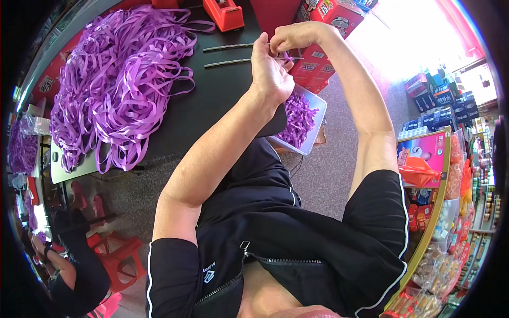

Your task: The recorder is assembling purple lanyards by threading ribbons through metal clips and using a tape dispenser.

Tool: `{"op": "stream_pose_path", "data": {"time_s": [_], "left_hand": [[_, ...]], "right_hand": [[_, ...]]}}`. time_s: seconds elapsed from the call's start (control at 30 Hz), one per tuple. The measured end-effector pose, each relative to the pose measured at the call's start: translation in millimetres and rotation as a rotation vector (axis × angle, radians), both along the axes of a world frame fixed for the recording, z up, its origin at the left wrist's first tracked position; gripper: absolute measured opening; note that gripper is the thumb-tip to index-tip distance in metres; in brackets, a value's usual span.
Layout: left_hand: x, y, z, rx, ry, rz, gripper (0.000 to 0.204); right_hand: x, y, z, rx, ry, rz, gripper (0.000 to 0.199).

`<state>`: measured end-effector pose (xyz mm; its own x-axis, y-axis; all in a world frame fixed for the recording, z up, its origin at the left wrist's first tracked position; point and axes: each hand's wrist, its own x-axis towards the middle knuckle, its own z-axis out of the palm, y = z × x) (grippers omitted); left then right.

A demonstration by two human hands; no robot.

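Note:
Two thin twisted metal rods [228, 47] lie side by side, reaching left over the black table from my hands. My left hand [271, 74] is at the lower rod, palm turned up, thumb raised and fingers curled on a short purple ribbon [288, 56] looped at the rods. Coming over from the right, my right hand [299, 37] pinches at the same ribbon, its fingertips close to my left thumb. The ribbon's exact path between the fingers is partly hidden. A large heap of purple ribbon [127, 85] covers the table's left side.
Below my hands stands a pale plastic bin [317, 124] of purple ribbon pieces. A red tape dispenser [225, 15] sits at the table's far edge, near red cartons [318, 66]. Packed shelves line the right. At lower left, another person [79, 265] is near a red stool [119, 259].

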<state>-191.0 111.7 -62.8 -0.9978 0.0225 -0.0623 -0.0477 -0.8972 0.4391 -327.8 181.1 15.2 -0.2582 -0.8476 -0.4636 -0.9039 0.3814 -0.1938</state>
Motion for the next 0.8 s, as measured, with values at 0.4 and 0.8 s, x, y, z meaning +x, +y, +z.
{"op": "stream_pose_path", "data": {"time_s": [0.4, 0.8], "left_hand": [[11.8, 4.0, 17.0, 0.010, -0.043, -0.008, 0.101], [11.8, 4.6, 14.4, 0.001, -0.018, -0.002, 0.100]], "right_hand": [[-11.6, 35.6, -7.3, -0.289, -0.110, -0.037, 0.020], [-10.0, 83.0, -56.4, -0.770, -0.431, -0.362, 0.020]]}}
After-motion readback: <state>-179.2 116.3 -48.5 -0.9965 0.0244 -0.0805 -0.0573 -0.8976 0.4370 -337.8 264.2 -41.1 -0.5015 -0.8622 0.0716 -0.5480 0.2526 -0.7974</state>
